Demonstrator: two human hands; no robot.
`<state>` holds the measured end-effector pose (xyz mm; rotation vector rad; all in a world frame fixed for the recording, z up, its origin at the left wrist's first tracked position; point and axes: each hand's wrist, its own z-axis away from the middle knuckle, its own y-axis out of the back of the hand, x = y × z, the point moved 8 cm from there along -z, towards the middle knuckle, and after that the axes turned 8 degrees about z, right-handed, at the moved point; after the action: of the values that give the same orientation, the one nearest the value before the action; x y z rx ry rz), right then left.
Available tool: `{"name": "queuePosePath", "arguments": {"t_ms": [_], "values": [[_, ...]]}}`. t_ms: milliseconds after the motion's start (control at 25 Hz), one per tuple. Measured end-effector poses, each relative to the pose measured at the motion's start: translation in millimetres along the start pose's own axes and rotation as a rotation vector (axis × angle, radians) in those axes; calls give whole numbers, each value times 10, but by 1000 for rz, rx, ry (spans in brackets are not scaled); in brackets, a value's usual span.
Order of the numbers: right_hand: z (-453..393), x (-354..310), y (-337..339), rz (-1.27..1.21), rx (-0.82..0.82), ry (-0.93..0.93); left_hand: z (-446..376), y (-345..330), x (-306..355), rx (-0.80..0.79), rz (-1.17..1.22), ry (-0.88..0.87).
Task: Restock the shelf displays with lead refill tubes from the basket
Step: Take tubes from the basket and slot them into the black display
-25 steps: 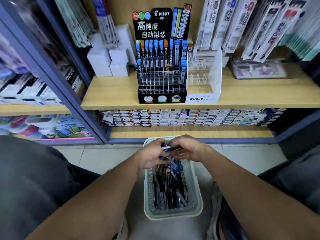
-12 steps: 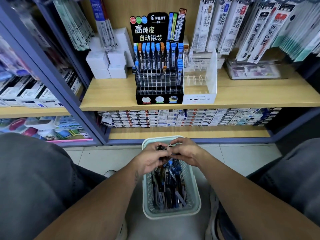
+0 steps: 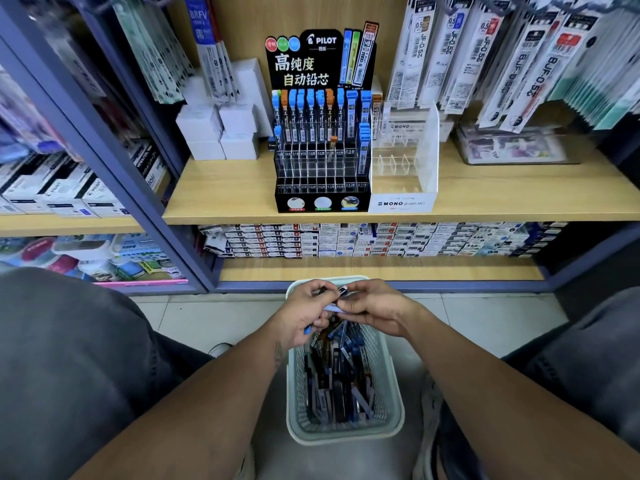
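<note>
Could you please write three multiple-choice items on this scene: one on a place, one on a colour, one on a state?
1. Where is the basket?
A. on the shelf
B. on the floor between the knees
C. hung on a hook

2. What colour is the Pilot stand?
A. black
B. red
C. white

3. What are the hands doing?
A. hanging idle
B. resting on the shelf
C. holding tubes over the basket

Answers: 1 B, it sits low between the legs. 2 A, its base and header are black. 3 C, left hand and right hand grip tubes.

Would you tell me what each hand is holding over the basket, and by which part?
Both hands, left hand and right hand, pinch several lead refill tubes between them; exactly where on the tubes cannot be told.
</note>
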<state>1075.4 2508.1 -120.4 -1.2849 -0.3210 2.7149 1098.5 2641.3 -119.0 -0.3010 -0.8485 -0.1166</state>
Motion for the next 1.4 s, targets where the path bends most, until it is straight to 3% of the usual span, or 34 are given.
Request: {"name": "queuePosePath", "arguments": {"t_ms": [240,560,920,1200,1280,1400], "values": [[222,-319,131,137,-40,-6,202,-43,430,-80,-3,-89],[724,-1579,-16,26,-13,344,861,-542,1807,-271,-83,-300],[899,-2799,41,58,71,557,802,-812,2934,-204,28,-508],[696,-3354,745,238,525,543,364,-980,3241,-62,61,-548],[628,-3402,769,309,511,515,259,-997,3241,-59,51,-546],[527,-3350,664,254,357,478,137,-968,3208,-33,43,-533]]}}
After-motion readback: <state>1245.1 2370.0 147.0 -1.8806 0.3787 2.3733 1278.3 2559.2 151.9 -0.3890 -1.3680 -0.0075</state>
